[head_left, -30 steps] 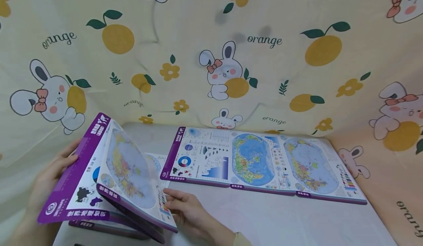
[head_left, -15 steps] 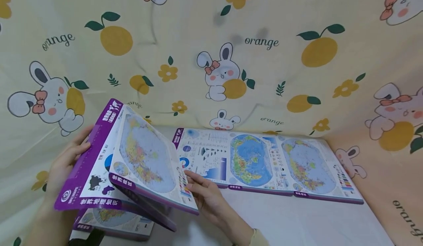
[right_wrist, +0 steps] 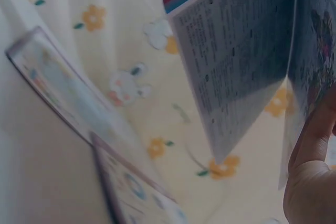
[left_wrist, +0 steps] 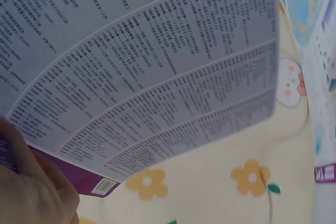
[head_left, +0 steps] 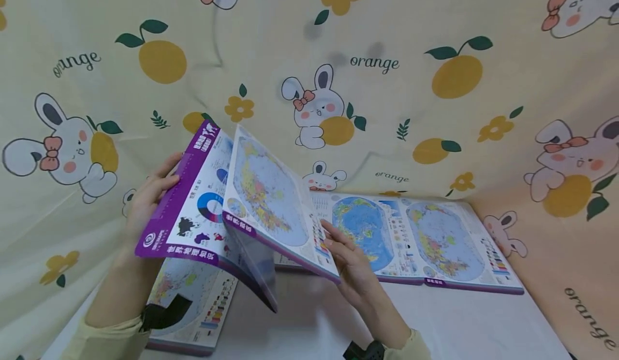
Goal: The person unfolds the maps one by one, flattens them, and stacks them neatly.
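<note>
Both hands hold up a folding world map (head_left: 268, 188) with purple borders, its panels partly unfolded in a zigzag. The left hand (head_left: 152, 191) grips the purple left edge. At the opposite side, the right hand (head_left: 355, 266) pinches the right edge of the front panel. Columns of small text cover the back of the map (left_wrist: 157, 72) in the left wrist view, where the left hand (left_wrist: 37, 187) shows at lower left. From the right wrist, the map's panels (right_wrist: 231, 61) spread apart in a V above the right hand (right_wrist: 310, 171).
A second map (head_left: 365, 236) lies unfolded along the back of the white table (head_left: 459, 322), its left part hidden behind the held one. Below the left hand lies a folded map (head_left: 208, 311). A cream cloth (head_left: 271, 37) with rabbits and oranges hangs behind.
Both hands have carried the held map up and to the right, over the left part of the unfolded one. More of the folded map on the table shows now.
</note>
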Demonstrator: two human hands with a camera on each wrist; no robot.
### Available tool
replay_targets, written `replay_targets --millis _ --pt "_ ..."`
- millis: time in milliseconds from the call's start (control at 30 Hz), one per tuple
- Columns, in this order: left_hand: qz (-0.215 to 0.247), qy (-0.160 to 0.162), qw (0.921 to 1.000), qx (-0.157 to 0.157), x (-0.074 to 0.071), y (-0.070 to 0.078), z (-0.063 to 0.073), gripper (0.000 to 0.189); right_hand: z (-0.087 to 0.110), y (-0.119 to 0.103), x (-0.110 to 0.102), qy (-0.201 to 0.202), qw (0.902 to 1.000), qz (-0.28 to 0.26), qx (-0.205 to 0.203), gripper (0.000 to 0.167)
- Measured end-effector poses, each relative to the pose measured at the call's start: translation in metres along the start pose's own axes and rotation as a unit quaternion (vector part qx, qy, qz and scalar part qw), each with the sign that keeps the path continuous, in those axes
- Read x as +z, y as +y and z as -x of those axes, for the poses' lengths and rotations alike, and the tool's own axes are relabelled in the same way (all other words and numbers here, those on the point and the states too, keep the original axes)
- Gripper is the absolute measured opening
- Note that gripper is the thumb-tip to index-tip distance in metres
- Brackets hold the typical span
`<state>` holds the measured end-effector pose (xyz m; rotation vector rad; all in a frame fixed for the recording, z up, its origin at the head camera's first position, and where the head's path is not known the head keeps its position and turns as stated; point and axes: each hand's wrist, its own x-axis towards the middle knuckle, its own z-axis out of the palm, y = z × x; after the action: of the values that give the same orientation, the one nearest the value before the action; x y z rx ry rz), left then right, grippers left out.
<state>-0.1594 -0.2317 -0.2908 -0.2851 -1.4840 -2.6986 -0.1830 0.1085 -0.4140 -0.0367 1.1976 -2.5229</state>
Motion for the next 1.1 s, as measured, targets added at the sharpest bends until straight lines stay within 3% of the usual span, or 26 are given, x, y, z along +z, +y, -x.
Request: replay_targets --millis 167,400,600,800,1100 --pt "-0.064 0.034 0.9973 0.003 0.022 -0.011 -0.024 0.052 0.009 -0.03 -0.02 0.003 0.999 0.001 -0.043 0.053" --pt "-0.119 0.023 0.9925 0.015 0.042 -0.032 -0.053 0.054 0.022 -0.074 -0.055 -0.079 0.9891 -0.057 -0.11 0.045" --pt "-0.142 0.012 0.9897 0.012 0.046 -0.052 -0.073 0.052 0.041 -0.111 -0.09 -0.09 0.9831 -0.088 -0.133 0.044" --pt "-0.113 0.004 0.9936 0.0 0.043 -0.066 -0.086 0.053 0.058 -0.145 -0.124 -0.075 0.9832 -0.06 -0.155 0.048" --pt "-0.111 0.007 0.9937 -0.011 0.028 -0.08 -0.098 0.055 0.085 -0.187 -0.172 0.019 0.9854 0.006 -0.169 0.046"
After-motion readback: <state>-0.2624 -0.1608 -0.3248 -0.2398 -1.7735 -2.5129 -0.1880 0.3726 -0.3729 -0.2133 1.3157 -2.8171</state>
